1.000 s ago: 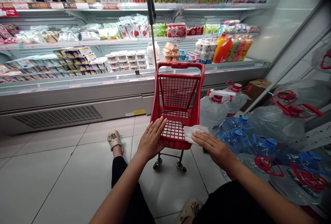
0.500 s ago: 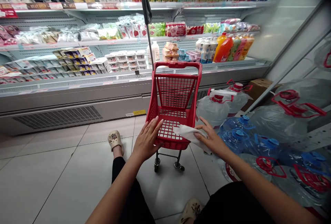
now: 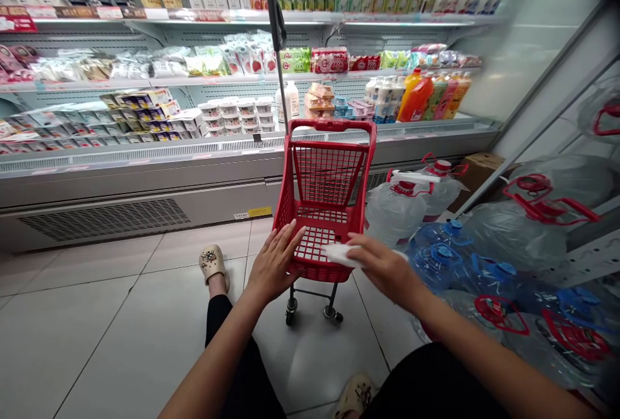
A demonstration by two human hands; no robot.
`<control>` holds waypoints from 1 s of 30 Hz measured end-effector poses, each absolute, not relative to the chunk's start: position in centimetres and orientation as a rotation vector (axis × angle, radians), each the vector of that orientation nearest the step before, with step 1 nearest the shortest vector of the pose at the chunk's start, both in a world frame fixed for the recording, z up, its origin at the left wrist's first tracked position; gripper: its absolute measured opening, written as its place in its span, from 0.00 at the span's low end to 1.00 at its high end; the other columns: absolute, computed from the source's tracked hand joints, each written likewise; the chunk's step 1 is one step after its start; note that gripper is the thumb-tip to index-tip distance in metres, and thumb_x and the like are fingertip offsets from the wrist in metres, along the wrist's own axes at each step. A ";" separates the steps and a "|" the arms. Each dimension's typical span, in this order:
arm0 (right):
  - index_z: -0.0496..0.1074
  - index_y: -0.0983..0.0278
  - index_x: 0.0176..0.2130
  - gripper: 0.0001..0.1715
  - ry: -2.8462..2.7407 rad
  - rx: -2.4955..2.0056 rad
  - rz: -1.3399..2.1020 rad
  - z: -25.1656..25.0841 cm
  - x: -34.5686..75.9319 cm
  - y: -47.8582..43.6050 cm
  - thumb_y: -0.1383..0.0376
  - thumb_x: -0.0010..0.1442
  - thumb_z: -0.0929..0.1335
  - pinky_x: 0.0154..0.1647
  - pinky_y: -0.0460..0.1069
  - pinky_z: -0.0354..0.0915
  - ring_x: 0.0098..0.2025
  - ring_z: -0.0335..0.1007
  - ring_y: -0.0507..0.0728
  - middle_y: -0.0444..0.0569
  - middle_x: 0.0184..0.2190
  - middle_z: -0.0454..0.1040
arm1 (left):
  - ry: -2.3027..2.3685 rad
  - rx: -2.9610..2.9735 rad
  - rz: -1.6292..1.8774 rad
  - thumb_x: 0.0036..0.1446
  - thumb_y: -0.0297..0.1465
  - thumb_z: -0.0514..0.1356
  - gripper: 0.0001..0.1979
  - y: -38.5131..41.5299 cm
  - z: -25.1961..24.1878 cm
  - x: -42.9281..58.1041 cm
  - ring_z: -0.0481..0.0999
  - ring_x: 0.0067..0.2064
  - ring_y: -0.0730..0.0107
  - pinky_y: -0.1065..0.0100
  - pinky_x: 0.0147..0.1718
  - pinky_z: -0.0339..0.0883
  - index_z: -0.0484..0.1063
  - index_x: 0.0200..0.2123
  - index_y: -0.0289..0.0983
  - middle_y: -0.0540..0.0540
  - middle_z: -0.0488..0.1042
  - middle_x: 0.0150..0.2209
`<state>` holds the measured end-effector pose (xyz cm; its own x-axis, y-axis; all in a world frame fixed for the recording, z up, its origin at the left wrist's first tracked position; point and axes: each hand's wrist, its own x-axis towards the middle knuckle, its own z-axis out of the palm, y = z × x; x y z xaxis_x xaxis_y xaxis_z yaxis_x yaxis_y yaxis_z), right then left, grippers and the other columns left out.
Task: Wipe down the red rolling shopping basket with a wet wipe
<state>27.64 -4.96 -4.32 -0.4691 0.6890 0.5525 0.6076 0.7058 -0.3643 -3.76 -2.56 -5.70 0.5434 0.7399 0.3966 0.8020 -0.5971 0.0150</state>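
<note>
A small red plastic shopping cart (image 3: 330, 177) stands upright on wheels in front of me, its basket facing my way. My left hand (image 3: 276, 257) lies with fingers stretched out against the basket's near left rim. A crumpled white tissue (image 3: 339, 253) is in my right hand (image 3: 380, 268), at the basket's near right edge. The right fingers are closed over the tissue and slightly blurred; part of it hangs over the basket's inside. The fingertips' exact contact with the rim cannot be made out.
Behind the cart runs an open refrigerated shelf (image 3: 194, 173) with bottles, cups and packs. Large water jugs (image 3: 397, 209) crowd the right side, several with blue caps. A thin dark pole (image 3: 283, 90) rises behind the cart. My feet in beige clogs (image 3: 212, 262) rest on the tiled floor.
My right hand has turned and shifted slightly left, with its fingers now lying over the tissue. The left hand keeps its place on the cart's rim.
</note>
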 end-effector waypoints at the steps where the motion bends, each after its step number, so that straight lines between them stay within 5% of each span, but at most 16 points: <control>1: 0.71 0.55 0.62 0.27 -2.303 -0.919 0.109 -5.1 27.1 -5.6 0.73 0.71 0.58 0.66 0.60 0.68 0.66 0.68 0.58 0.50 0.62 0.74 | -1.314 -2.609 -0.547 0.64 0.37 0.63 0.45 -2.5 -5.7 -3.8 0.49 0.76 0.53 0.50 0.73 0.46 0.42 0.76 0.43 0.42 0.44 0.77; 4: 0.52 0.53 0.74 0.37 -2.452 -0.818 -0.002 -7.2 26.7 -6.8 0.75 0.73 0.55 0.72 0.61 0.61 0.70 0.61 0.56 0.47 0.67 0.68 | -1.302 -2.616 -0.540 0.64 0.37 0.63 0.45 -2.5 -5.8 -4.3 0.50 0.76 0.54 0.50 0.73 0.47 0.42 0.76 0.43 0.42 0.45 0.77; 7: 0.46 0.52 0.75 0.37 -2.609 -0.687 -0.008 -7.4 28.5 -5.9 0.74 0.74 0.56 0.74 0.60 0.58 0.73 0.54 0.55 0.45 0.70 0.63 | -1.289 -2.628 -0.512 0.64 0.37 0.63 0.45 -2.4 -5.8 -4.7 0.51 0.76 0.56 0.52 0.74 0.45 0.42 0.76 0.44 0.43 0.46 0.77; 15: 0.55 0.52 0.73 0.36 -2.517 -0.757 -0.073 -5.2 33.4 3.6 0.76 0.74 0.56 0.72 0.63 0.60 0.70 0.61 0.56 0.47 0.68 0.66 | -1.216 -2.688 -0.462 0.67 0.37 0.60 0.44 -2.2 -5.5 -4.8 0.49 0.76 0.60 0.53 0.75 0.42 0.37 0.77 0.42 0.44 0.47 0.76; 21: 0.54 0.56 0.74 0.36 -2.448 -0.724 -0.062 -6.9 28.4 -1.4 0.77 0.73 0.57 0.72 0.61 0.61 0.71 0.60 0.57 0.50 0.68 0.68 | -1.334 -2.667 -0.466 0.69 0.50 0.55 0.42 -1.0 -5.1 -5.9 0.48 0.76 0.58 0.52 0.74 0.44 0.37 0.77 0.46 0.46 0.43 0.77; 25: 0.48 0.60 0.75 0.37 -2.511 -0.614 -0.030 -6.9 25.4 -4.4 0.76 0.73 0.58 0.73 0.58 0.61 0.71 0.59 0.56 0.51 0.68 0.67 | -1.434 -2.563 -0.473 0.74 0.46 0.47 0.35 -0.3 -5.4 -7.7 0.49 0.76 0.62 0.54 0.75 0.42 0.37 0.76 0.46 0.48 0.44 0.77; 30: 0.56 0.56 0.73 0.35 -2.573 -0.548 -0.046 -5.5 27.1 1.8 0.77 0.73 0.57 0.73 0.60 0.59 0.70 0.61 0.53 0.48 0.67 0.68 | -1.587 -2.397 -0.456 0.74 0.44 0.45 0.32 -0.5 -6.0 -9.0 0.49 0.76 0.62 0.51 0.74 0.40 0.40 0.76 0.47 0.50 0.47 0.76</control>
<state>27.10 1.80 -5.46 -0.7915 0.3727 0.4844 0.3898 0.9182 -0.0696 -9.02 -0.54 -5.97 0.3650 0.8502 0.3794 0.9219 -0.3870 -0.0196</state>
